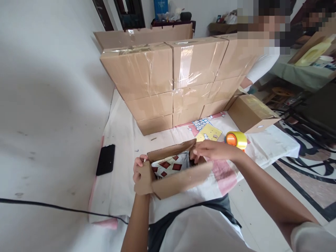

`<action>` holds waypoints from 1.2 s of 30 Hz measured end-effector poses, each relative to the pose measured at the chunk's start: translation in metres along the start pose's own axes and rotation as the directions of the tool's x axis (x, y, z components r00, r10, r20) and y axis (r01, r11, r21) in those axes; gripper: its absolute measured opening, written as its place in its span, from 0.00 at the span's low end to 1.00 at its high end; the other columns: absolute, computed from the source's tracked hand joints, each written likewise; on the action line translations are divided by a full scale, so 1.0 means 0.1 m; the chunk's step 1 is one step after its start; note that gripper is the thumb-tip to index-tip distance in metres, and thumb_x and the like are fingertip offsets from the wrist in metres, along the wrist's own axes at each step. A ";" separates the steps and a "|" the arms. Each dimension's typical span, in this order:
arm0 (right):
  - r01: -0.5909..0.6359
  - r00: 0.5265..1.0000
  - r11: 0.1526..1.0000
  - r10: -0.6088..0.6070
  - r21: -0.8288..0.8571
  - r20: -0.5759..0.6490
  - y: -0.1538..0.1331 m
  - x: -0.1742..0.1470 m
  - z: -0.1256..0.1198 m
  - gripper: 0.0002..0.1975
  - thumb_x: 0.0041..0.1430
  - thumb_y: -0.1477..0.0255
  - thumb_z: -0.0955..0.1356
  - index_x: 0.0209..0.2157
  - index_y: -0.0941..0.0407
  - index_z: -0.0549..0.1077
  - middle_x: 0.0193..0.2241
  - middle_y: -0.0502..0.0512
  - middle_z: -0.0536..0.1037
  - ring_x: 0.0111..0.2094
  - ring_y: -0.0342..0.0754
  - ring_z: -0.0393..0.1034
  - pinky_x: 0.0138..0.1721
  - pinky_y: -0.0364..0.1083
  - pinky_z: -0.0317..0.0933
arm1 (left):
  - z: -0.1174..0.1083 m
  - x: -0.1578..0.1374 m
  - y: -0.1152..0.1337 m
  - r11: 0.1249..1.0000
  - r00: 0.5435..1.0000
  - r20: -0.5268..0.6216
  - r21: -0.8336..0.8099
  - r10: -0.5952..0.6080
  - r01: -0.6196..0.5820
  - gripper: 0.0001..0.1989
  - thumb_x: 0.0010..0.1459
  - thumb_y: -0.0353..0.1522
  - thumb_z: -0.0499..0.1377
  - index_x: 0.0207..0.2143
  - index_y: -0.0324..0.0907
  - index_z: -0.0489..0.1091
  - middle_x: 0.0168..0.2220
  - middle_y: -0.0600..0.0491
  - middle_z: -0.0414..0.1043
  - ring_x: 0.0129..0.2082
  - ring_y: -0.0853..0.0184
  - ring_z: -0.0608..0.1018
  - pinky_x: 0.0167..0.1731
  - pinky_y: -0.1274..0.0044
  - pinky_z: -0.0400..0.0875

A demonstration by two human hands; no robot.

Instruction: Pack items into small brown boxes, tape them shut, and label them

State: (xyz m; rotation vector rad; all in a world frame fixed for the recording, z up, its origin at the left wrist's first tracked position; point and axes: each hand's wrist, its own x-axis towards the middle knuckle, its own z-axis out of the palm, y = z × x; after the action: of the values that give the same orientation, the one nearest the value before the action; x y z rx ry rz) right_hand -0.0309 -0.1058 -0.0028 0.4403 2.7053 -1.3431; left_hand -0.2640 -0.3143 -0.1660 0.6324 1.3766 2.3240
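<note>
A small open cardboard box point(181, 182) sits at the near edge of the cloth-covered table, its flaps raised. Inside lies a white packet with red diamond shapes point(170, 165). My left hand point(138, 168) grips the box's left end, fingers curled over the flap, which partly covers the palm. At the opposite end, my right hand point(210, 150) reaches in over the rim beside the packet. Its fingers are bent and held together, and their tips are hidden in the box, so what they hold is not visible.
Stacked, taped cardboard boxes point(173, 80) form a wall behind the work area. Right of my hands are a yellow tape roll point(237, 140) and another box point(252, 112). A black phone point(105, 160) lies at left. A person's sleeve point(265, 64) shows behind the stack.
</note>
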 end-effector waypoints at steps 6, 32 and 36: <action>0.306 0.949 0.874 -0.312 -0.377 0.045 0.00 -0.13 0.28 0.18 0.69 0.71 0.62 0.26 0.52 0.77 0.25 0.54 0.76 0.39 0.53 0.64 0.46 0.53 0.61 | 0.15 0.19 -0.05 0.983 0.998 0.029 -0.177 -0.049 0.054 0.29 0.39 0.54 0.66 0.27 0.47 0.54 0.42 0.51 0.66 0.38 0.64 0.74 0.42 0.68 0.71; 0.357 0.369 0.743 -0.668 -0.566 -0.646 0.55 -0.92 1.41 0.11 0.46 0.82 0.65 0.32 0.55 0.66 0.33 0.56 0.72 0.34 0.50 0.69 0.33 0.53 0.70 | -0.03 -0.96 0.79 0.949 0.994 0.041 0.301 -0.106 0.089 0.38 0.46 0.61 0.63 0.51 0.47 0.74 0.57 0.46 0.71 0.59 0.50 0.71 0.54 0.64 0.71; 0.370 0.398 0.713 -0.701 -0.596 -0.592 0.63 -1.15 1.50 0.08 0.51 0.80 0.68 0.29 0.54 0.65 0.34 0.55 0.72 0.33 0.48 0.69 0.35 0.53 0.71 | -0.15 -1.32 0.82 0.961 0.978 -0.181 0.236 -0.105 0.147 0.33 0.44 0.58 0.65 0.48 0.49 0.76 0.51 0.51 0.74 0.50 0.60 0.76 0.46 0.72 0.74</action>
State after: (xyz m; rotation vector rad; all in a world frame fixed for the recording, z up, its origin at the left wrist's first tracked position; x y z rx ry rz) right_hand 0.0908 -0.2132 -0.1186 0.0513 4.0660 -0.6641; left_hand -0.1694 -0.4310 -0.1247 0.4101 1.7502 2.1631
